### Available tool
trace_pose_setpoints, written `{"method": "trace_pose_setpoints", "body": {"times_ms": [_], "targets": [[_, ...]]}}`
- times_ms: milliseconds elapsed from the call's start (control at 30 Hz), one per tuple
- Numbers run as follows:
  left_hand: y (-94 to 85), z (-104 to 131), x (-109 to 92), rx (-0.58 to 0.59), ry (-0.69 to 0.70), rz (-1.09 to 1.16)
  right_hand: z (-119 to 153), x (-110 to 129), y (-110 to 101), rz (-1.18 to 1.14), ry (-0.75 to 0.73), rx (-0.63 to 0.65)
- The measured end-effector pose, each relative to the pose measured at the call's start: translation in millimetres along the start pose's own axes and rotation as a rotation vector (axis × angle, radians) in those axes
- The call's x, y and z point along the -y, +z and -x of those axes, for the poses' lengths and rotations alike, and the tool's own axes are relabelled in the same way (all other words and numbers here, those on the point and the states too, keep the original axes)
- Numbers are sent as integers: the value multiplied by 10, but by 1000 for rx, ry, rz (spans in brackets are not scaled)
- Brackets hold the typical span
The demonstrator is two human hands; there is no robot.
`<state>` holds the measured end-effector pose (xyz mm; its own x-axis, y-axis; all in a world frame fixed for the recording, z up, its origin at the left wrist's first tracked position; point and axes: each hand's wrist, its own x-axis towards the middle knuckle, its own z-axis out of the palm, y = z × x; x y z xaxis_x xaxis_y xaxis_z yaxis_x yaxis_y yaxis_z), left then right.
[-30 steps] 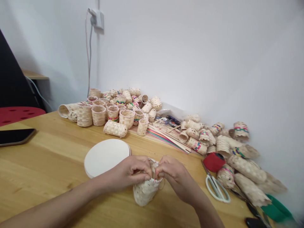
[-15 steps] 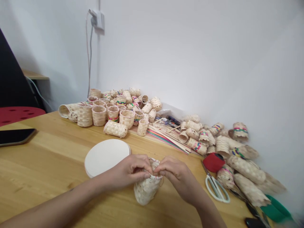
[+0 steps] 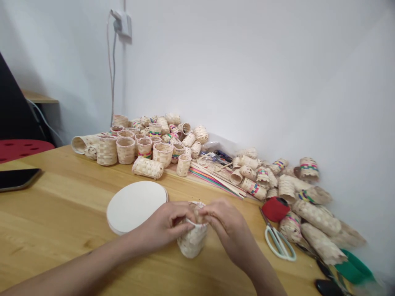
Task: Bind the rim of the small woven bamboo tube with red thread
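Note:
A small woven basket [image 3: 191, 242] of pale strips, its rim bound with reddish stitching, is between my hands over the table. My left hand [image 3: 173, 220] is closed on the near left of the rim, thumb outside and fingers toward the inside. On the right side of the rim, my right hand [image 3: 222, 222] is pinched, slightly blurred; whether it grips the rim or a thin thread I cannot make out. White round discs [image 3: 137, 205], stacked, lie just beyond my left forearm. White-handled scissors [image 3: 279, 242] rest to the right of my right hand.
Many woven baskets [image 3: 125, 150] crowd the table's back edge by the wall, with more woven pieces [image 3: 317, 216] on the right. Flat coloured strips [image 3: 216, 181] lie between. A red item [image 3: 275, 209] touches the scissors. A phone [image 3: 18, 179] lies left; a green ring-like object [image 3: 354, 267] is at right.
The basket has become more upright, its lower end swinging slightly up. My right hand has shifted a little at the rim, while my left keeps its hold. The whole view moved slightly.

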<state>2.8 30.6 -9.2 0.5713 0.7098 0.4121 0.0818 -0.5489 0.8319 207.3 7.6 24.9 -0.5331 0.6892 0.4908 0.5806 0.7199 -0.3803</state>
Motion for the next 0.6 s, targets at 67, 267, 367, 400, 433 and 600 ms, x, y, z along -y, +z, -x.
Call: {"method": "trace_pose_setpoints", "body": {"times_ms": [67, 267, 367, 400, 433, 600], "targets": [[-23, -21, 34, -102, -79, 21, -10, -31, 36, 74, -112, -116], [-22, -34, 85, -136, -198, 14, -20, -103, 194, 327, -253, -129], [22, -15, 71, -129, -176, -38, -33, -76, 311, 375, -303, -207], [30, -9, 68, -143, -157, -64, -38, -45, 369, 356, -331, -240], [31, -5, 68, -166, -130, -98, -40, -4, 438, 324, -365, -266], [-39, -3, 137, -361, 46, -375, 64, 227, 794, -216, -321, -236]]}}
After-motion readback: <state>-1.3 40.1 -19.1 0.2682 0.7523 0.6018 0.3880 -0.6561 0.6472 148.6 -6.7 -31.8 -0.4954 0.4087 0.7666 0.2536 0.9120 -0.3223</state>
